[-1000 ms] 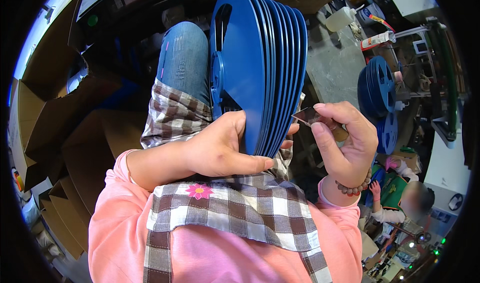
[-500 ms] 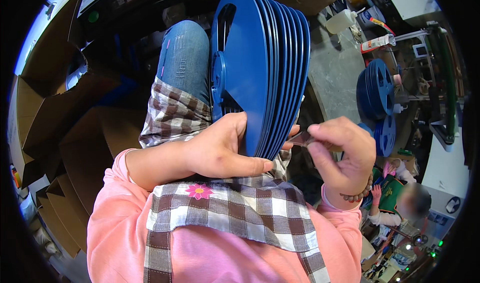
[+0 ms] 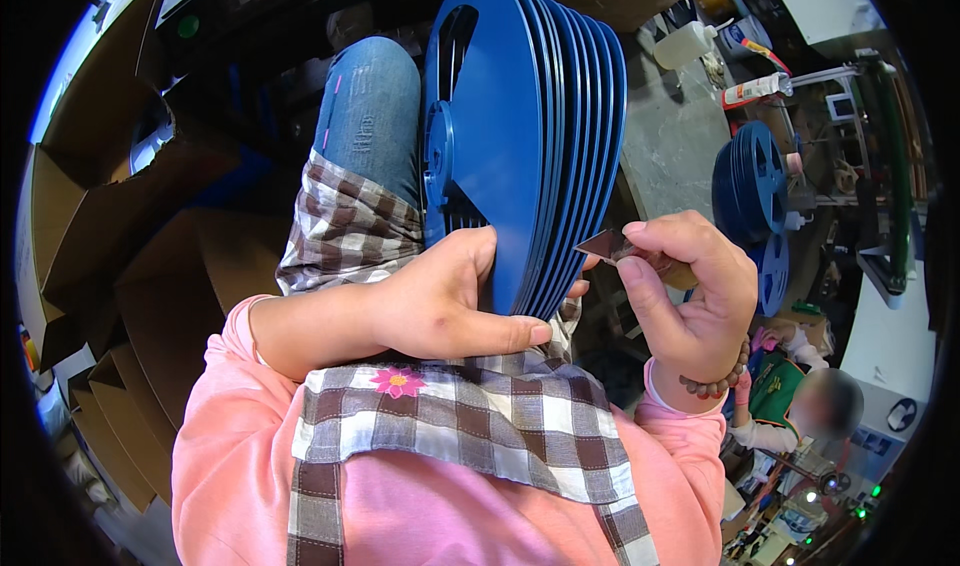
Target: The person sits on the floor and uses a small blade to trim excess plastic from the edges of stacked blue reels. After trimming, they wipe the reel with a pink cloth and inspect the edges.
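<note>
A stack of several blue plastic reels [image 3: 540,136] stands on edge on my lap, leaning against my jeans-clad knee. My left hand [image 3: 440,301] wraps around the lower rim of the stack and holds it upright. My right hand [image 3: 685,291] sits just right of the reels and pinches a small piece of brown tape [image 3: 612,246] between thumb and forefinger, its tip pointing at the reel edges. A bead bracelet circles my right wrist. I wear a pink top and a checked apron.
Cardboard boxes [image 3: 110,216] are piled at the left. At the right, more blue reels [image 3: 755,191] hang on a stand beside a grey bench [image 3: 670,136] with a bottle and a tube. Another person [image 3: 800,416] sits at lower right.
My right hand has shifted slightly with the tape piece near the reels' edge. The left hand keeps the same hold on the stack.
</note>
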Demonstrator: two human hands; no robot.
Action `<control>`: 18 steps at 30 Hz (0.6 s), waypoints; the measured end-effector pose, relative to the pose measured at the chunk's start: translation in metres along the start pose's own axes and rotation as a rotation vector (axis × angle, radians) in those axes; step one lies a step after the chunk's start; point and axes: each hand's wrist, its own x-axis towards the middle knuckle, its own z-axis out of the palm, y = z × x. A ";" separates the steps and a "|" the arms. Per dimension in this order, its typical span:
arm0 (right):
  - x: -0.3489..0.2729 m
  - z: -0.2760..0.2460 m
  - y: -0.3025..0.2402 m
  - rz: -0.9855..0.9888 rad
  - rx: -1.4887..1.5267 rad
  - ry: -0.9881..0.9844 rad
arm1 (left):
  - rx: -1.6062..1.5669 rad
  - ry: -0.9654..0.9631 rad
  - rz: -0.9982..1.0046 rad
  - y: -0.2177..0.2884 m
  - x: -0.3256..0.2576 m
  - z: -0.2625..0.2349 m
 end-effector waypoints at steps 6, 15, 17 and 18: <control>-0.008 0.001 -0.001 -0.051 -0.038 -0.141 | -0.020 -0.011 0.043 0.000 0.001 0.000; -0.009 -0.001 0.001 -0.082 -0.003 -0.151 | -0.060 -0.015 0.029 0.000 -0.001 -0.001; -0.006 0.003 0.002 -0.077 0.043 -0.033 | 0.010 -0.012 0.046 -0.001 -0.001 -0.003; -0.006 0.004 0.005 -0.050 0.082 0.009 | -0.003 0.013 0.050 -0.003 -0.001 -0.003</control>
